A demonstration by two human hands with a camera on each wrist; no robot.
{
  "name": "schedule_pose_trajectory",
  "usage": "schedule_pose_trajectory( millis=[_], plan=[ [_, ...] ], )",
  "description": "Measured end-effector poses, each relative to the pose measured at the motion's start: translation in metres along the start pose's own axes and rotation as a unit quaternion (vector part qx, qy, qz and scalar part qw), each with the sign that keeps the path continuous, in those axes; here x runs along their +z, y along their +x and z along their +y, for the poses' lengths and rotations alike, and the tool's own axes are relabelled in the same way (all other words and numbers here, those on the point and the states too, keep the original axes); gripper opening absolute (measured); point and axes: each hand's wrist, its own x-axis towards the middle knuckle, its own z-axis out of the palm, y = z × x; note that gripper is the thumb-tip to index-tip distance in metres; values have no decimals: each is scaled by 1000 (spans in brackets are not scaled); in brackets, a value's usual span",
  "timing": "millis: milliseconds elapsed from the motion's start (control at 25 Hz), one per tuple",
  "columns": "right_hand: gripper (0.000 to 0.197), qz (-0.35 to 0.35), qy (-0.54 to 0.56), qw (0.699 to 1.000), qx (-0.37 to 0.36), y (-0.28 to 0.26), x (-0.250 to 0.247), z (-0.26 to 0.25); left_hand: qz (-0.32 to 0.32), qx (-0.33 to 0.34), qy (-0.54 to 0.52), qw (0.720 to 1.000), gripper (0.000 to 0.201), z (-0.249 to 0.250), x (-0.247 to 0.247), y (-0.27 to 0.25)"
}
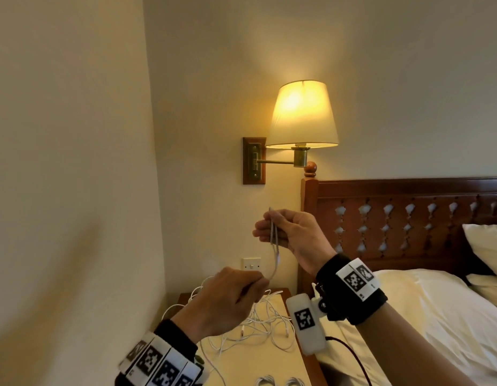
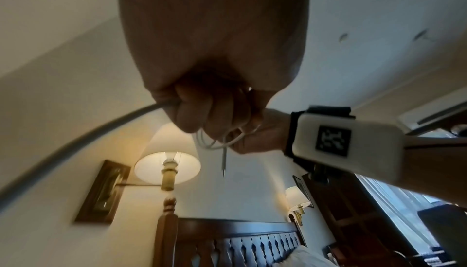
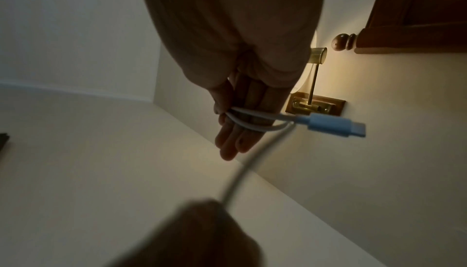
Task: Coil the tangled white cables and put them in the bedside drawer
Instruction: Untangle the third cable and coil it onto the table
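Above the table: a white cable (image 1: pixel 274 240) is held up between both hands, in front of the far wall.
Right hand (image 1: pixel 290 235): raised to the right of the wall switch (image 1: pixel 252 263); its fingers (image 3: pixel 235 137) are stretched out nearly straight, and loops of the cable are wound across them and pinned by the thumb; a plug (image 3: pixel 328 124) juts out past the fingers.
Left hand (image 1: pixel 228 299): held lower and nearer, its grip closed round the same cable; the strand is seen coming out of the fist (image 2: pixel 197 109) in the left wrist view.
Cable path: from the right hand a short length hangs down to the left hand, then runs on to the pile below.
Tangled cables (image 1: pixel 258 321): left in a loose heap on the table (image 1: pixel 290 366), to the left of the bed (image 1: pixel 425 316).
Coiled cables (image 1: pixel 280 381): two small bundles are seen at the near edge of the table, cut off by the frame.
Drawer: not shown in any view.
Lamp (image 1: pixel 303 115): lit, mounted on the far wall above the hands.
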Motion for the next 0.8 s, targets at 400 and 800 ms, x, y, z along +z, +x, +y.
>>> schedule_pose_trajectory(
  millis=[400,800],
  plan=[
    [28,-27,-109,993,-27,-10,7,11,172,17,180,968,26,14,-49,39],
    [32,-105,-24,990,86,-17,6,13,179,-10,181,967,38,-17,-40,49]
  ],
)
